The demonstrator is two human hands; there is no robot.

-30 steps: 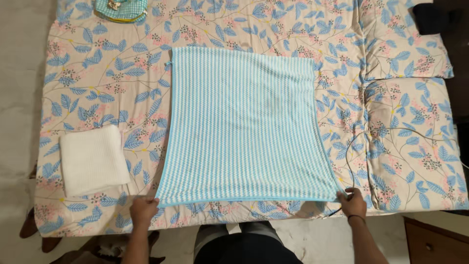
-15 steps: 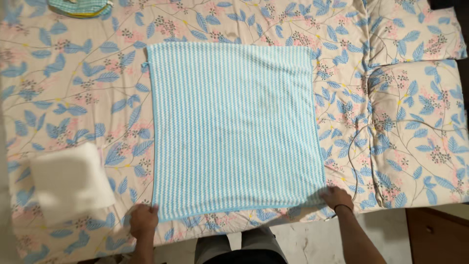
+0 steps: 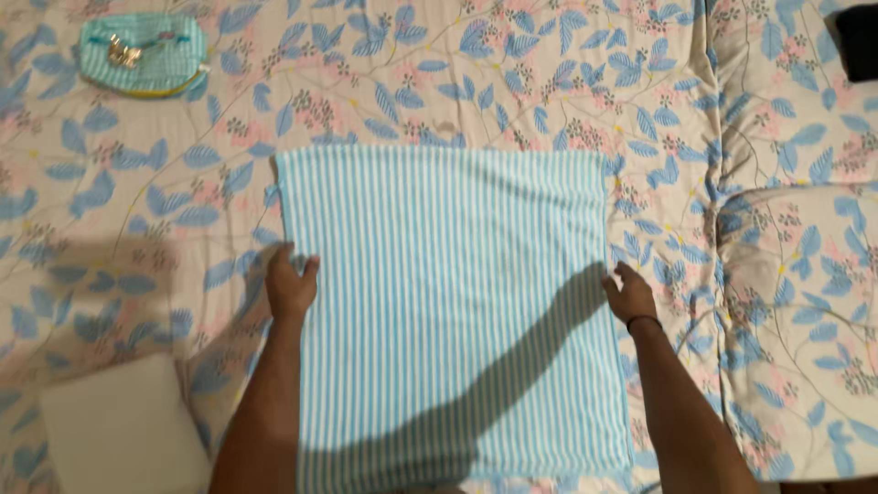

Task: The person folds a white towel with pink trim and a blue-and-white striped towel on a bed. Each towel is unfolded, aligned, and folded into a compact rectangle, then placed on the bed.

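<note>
Two bare hands rest on a striped towel (image 3: 448, 302) spread flat across a bed (image 3: 512, 82). The bed fills almost the whole view, covered by a cream sheet printed with blue leaves and small pink flowers. At the right a pillow (image 3: 796, 311) in the same print lies alongside the towel, with a seam or gap between it and the sheet. A dark object (image 3: 860, 41) shows at the top right corner, too cut off to identify. Near the top left sits a small teal checked pouch (image 3: 142, 53) with a yellow edge, well apart from the towel. At the bottom left lies a folded white cloth (image 3: 123, 430), blurred, near the left forearm.

The towel is light blue with white stripes running away from the person, and it lies between the two arms. The left hand (image 3: 291, 285) lies palm down on the towel's left edge, about halfway up, fingers slightly spread. The right hand (image 3: 629, 293), with a dark band on the wrist, touches the right edge at about the same height, fingers curled at the hem; I cannot tell whether it pinches the cloth. The arms cast shadows across the towel's lower half
</note>
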